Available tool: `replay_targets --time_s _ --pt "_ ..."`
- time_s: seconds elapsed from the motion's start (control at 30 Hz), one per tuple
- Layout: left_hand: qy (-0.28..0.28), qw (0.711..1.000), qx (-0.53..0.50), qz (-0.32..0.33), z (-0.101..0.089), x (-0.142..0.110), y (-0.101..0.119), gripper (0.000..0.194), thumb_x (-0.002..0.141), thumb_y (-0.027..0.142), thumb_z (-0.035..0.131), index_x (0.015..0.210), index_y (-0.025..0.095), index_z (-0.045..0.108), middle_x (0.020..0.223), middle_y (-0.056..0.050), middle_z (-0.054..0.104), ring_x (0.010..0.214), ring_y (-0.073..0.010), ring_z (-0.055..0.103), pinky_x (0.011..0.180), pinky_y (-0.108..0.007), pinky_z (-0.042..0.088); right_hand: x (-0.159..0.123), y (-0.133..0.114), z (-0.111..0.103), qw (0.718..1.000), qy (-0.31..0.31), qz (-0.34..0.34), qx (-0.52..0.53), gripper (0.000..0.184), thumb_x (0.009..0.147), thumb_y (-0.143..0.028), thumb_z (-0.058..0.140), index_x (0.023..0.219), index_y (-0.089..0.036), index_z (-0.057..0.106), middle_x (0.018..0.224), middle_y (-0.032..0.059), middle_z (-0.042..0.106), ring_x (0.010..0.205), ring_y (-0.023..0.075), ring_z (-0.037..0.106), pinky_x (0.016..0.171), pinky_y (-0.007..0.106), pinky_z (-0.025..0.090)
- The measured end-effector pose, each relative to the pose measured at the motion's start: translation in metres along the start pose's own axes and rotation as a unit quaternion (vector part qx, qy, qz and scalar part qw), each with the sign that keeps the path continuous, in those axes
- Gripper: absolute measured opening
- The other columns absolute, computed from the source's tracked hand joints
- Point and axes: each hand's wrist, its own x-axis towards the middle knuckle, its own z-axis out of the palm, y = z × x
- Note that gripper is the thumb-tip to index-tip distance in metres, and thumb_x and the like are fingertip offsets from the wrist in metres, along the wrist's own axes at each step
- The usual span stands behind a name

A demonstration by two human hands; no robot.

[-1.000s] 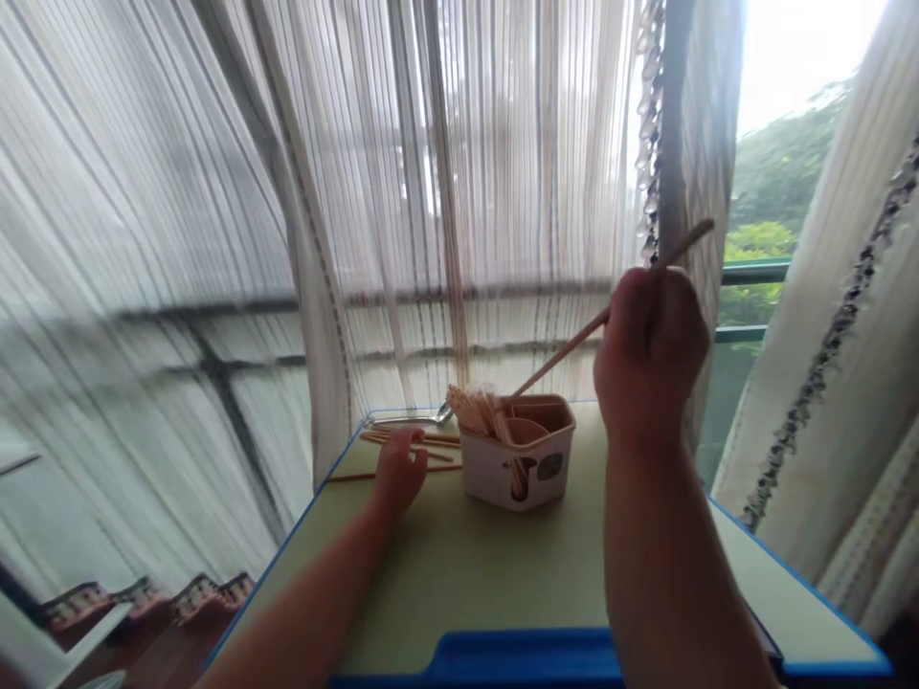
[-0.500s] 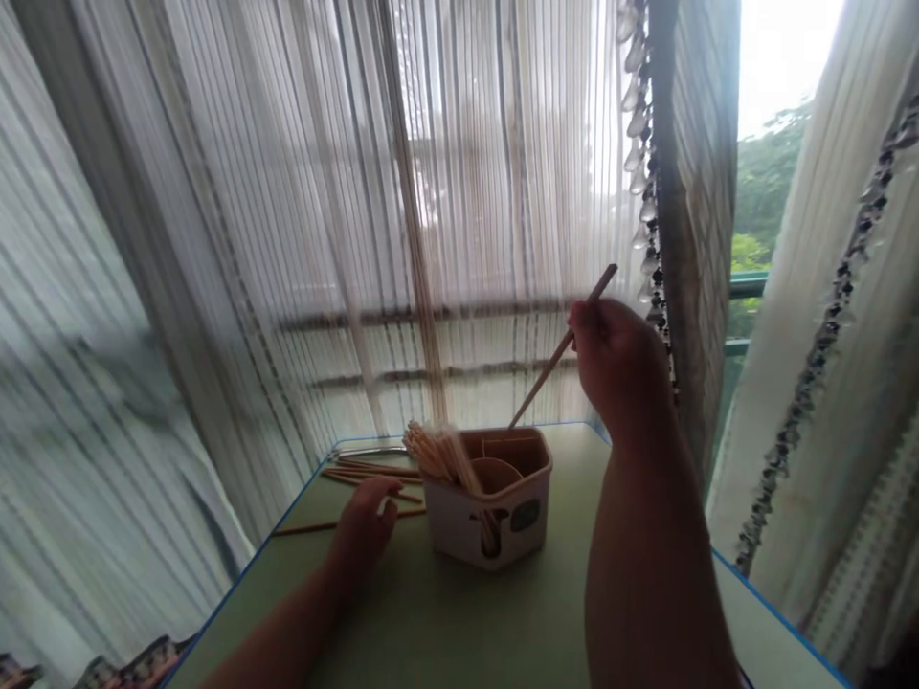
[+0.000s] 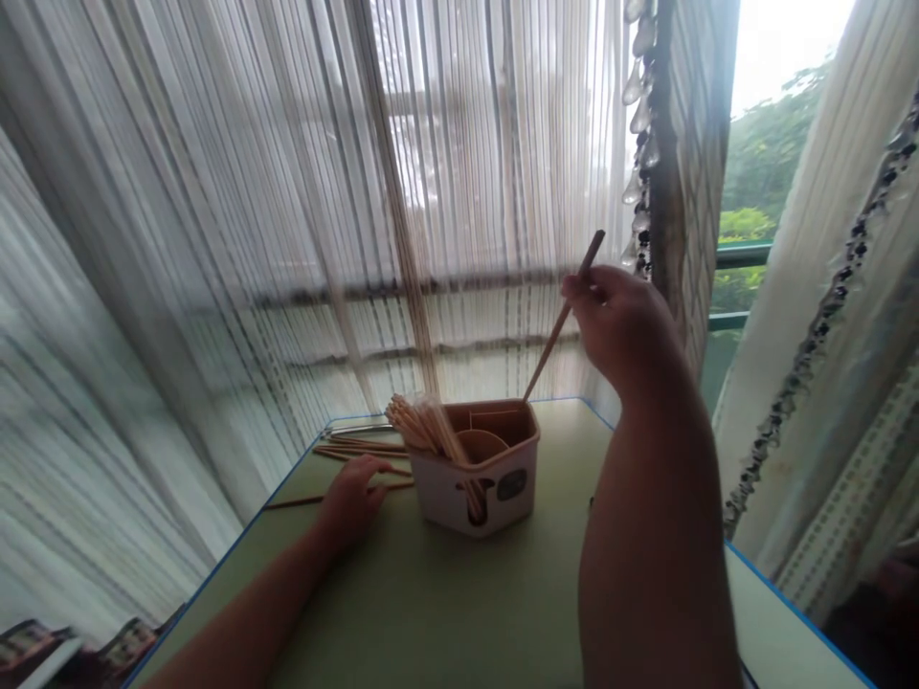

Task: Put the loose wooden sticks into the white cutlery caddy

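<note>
My right hand [image 3: 624,321] is raised above the right side of the holder, fingers pinched around the upper part of a wooden chopstick [image 3: 547,356]. The chopstick slants down to the left, its thin lower tip at the back right rim of a divided utensil holder [image 3: 477,498]. A bundle of light wooden sticks [image 3: 416,426], partly in clear plastic, leans in the holder's left compartment. Left of the holder, my left hand [image 3: 351,498] lies low over the table, thumb and fingers apart. A single chopstick [image 3: 294,501] passes beneath it; whether they touch is hard to tell.
More chopsticks [image 3: 359,447] lie behind my left hand, beside a shiny metal utensil [image 3: 359,431] near the back edge. The pale green table [image 3: 459,612] has a blue edge. Sheer striped curtains [image 3: 302,191] hang behind it, with a beaded trim [image 3: 638,115] at right.
The chopstick in my right hand has shifted slightly right relative to the holder, its tip now at the back right rim. My left hand stays by the chopsticks. The view has tilted slightly.
</note>
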Motion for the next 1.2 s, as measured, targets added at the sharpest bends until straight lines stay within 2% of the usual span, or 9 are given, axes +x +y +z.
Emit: replay_targets --time_s 0.3,0.4,0.53,0.67,0.73,0.9,0.97,1.07,1.2 --pt "-0.057 0.998 -0.009 0.010 -0.003 -0.003 0.009 0.020 0.071 0.018 0.050 0.085 0.020 0.064 0.096 -0.006 0.064 0.095 -0.0210 0.055 0.087 -0.035 0.041 0.002 0.006 0.022 0.998 -0.017 0.048 0.031 0.026 0.084 -0.036 0.049 0.087 -0.015 0.065 0.069 0.0046 0.060 0.064 0.0155 0.054 0.062 0.029 0.039" --pt "-0.058 0.998 -0.011 0.011 -0.004 -0.004 0.012 0.018 0.071 0.019 0.050 0.083 0.020 0.064 0.094 -0.006 0.064 0.094 -0.0210 0.055 0.087 -0.035 0.041 0.001 0.010 0.028 0.997 -0.046 0.061 0.031 0.027 0.083 -0.036 0.050 0.087 -0.015 0.067 0.069 0.0053 0.062 0.064 0.0155 0.056 0.062 0.029 0.040" --pt "-0.068 0.998 -0.014 0.005 -0.004 -0.004 0.012 0.018 0.071 0.019 0.050 0.081 0.019 0.064 0.091 -0.005 0.064 0.090 -0.0206 0.056 0.085 -0.034 0.042 -0.003 0.021 0.039 0.983 -0.172 0.067 0.004 0.020 0.078 -0.032 0.058 0.080 -0.015 0.070 0.066 0.0046 0.064 0.060 0.0134 0.056 0.057 0.026 0.040" --pt "-0.072 0.997 -0.015 0.004 -0.003 -0.004 0.010 0.018 0.071 0.020 0.050 0.081 0.020 0.065 0.090 -0.005 0.065 0.089 -0.0200 0.056 0.084 -0.033 0.042 -0.008 0.031 0.048 0.923 -0.372 0.098 -0.030 0.012 0.072 -0.027 0.065 0.069 -0.016 0.069 0.057 0.0024 0.062 0.050 0.0111 0.053 0.049 0.024 0.038" --pt "-0.076 0.997 -0.012 0.006 -0.004 -0.005 0.012 0.019 0.072 0.020 0.050 0.082 0.020 0.066 0.090 -0.005 0.065 0.088 -0.0197 0.056 0.084 -0.033 0.042 -0.009 0.032 0.049 0.902 -0.415 0.119 -0.016 0.010 0.071 -0.024 0.065 0.069 -0.015 0.069 0.058 0.0024 0.063 0.051 0.0111 0.054 0.049 0.023 0.039" --pt "-0.090 0.996 0.007 0.016 -0.008 -0.006 0.017 0.022 0.072 0.021 0.053 0.088 0.020 0.066 0.092 -0.006 0.064 0.090 -0.0201 0.055 0.084 -0.032 0.041 -0.009 0.028 0.034 0.903 -0.406 0.134 -0.040 0.012 0.064 -0.026 0.072 0.067 -0.016 0.067 0.059 0.0025 0.062 0.051 0.0123 0.055 0.047 0.024 0.040" --pt "-0.090 0.996 0.019 0.015 -0.010 -0.007 0.017 0.020 0.074 0.022 0.052 0.087 0.020 0.067 0.091 -0.006 0.064 0.089 -0.0200 0.055 0.083 -0.032 0.040 -0.007 0.027 0.023 0.914 -0.380 0.125 -0.063 0.020 0.062 -0.034 0.073 0.066 -0.016 0.066 0.054 0.0017 0.059 0.047 0.0120 0.053 0.045 0.025 0.039" --pt "-0.081 0.996 0.037 0.010 -0.010 -0.006 0.015 0.016 0.077 0.024 0.050 0.081 0.019 0.065 0.087 -0.006 0.063 0.086 -0.0193 0.055 0.080 -0.031 0.040 -0.006 0.021 0.009 0.929 -0.355 0.087 -0.063 0.033 0.068 -0.049 0.066 0.060 -0.016 0.064 0.045 0.0005 0.053 0.042 0.0109 0.047 0.043 0.025 0.036" --pt "-0.082 0.995 0.064 0.007 -0.012 -0.005 0.013 0.014 0.078 0.026 0.052 0.077 0.018 0.063 0.084 -0.007 0.061 0.083 -0.0194 0.055 0.076 -0.030 0.040 -0.012 -0.006 0.002 0.914 -0.403 0.037 -0.035 0.041 0.071 -0.058 0.059 0.063 -0.017 0.066 0.048 0.0009 0.054 0.042 0.0101 0.046 0.043 0.025 0.034"
